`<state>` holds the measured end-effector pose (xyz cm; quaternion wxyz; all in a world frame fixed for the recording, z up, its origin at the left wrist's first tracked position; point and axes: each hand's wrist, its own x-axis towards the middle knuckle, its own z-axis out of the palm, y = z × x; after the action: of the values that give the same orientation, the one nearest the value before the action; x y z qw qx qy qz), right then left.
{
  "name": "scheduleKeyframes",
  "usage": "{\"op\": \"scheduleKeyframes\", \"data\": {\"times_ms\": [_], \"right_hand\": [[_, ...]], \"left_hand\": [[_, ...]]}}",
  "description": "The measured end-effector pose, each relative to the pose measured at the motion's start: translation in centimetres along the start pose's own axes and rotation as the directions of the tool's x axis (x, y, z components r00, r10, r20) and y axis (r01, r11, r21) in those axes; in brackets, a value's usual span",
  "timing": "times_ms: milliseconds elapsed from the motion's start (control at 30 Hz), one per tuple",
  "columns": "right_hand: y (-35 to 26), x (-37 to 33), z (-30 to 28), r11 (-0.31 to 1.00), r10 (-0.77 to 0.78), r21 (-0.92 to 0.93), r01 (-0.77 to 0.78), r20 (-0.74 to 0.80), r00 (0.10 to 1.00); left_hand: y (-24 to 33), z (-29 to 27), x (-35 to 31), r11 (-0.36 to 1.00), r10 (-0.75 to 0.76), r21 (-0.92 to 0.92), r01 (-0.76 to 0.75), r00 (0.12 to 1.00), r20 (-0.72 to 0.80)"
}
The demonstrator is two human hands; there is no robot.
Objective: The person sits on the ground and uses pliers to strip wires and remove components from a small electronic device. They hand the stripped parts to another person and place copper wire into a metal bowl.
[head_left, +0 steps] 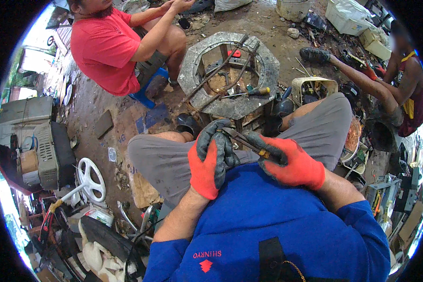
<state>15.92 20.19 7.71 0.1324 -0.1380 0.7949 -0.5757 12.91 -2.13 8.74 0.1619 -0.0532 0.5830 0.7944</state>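
Observation:
Both of my hands wear red gloves with dark grey coated palms and fingers, close together above my lap. My right hand (286,160) is closed round a yellow-handled tool (242,140) with a flat, blade-like metal end pointing left. Its exact kind is unclear. The tool's tip reaches the fingers of my left hand (212,157). Those fingers are bent and pinched together around something small, mostly hidden by the glove. Just beyond my hands stands an octagonal grey table frame (192,80) with a large round opening.
A yellow-handled screwdriver (258,91) and bent rusty rods (216,77) lie on the frame. One person in red (103,51) sits at the far left; another (404,84) sits at the right. A white steering wheel (91,181) and scrap lie left. An open-topped cream casing (315,84) stands right.

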Motion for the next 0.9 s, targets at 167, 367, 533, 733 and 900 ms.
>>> {"op": "scheduleKeyframes", "data": {"times_ms": [167, 367, 533, 733, 900], "right_hand": [[0.6, -0.1, -0.1, 0.992, 0.08, 0.092, -0.084, 0.045, 0.996], [-0.5, 0.5, -0.9, 0.962, 0.115, 0.231, -0.146, 0.14, 0.983], [0.8, 0.7, -1.1, 0.966, 0.03, 0.25, -0.064, 0.137, 0.99], [1.0, 0.9, -1.6, 0.932, 0.144, 0.3, -0.205, 0.212, 0.967], [1.4, 1.2, -1.4, 0.922, 0.068, 0.364, -0.134, 0.188, 0.98]], "left_hand": [[0.2, 0.1, 0.1, 0.997, 0.064, 0.043, -0.066, 0.997, 0.047], [0.1, 0.0, 0.2, 0.996, 0.057, 0.062, -0.06, 0.997, 0.052], [0.4, 0.1, 0.2, 0.998, 0.059, 0.031, -0.061, 0.996, 0.074], [0.4, -0.3, 0.4, 0.999, 0.042, -0.001, -0.042, 0.993, 0.108], [0.1, 0.0, 0.5, 0.974, -0.061, -0.214, 0.076, 0.995, 0.077]]}}
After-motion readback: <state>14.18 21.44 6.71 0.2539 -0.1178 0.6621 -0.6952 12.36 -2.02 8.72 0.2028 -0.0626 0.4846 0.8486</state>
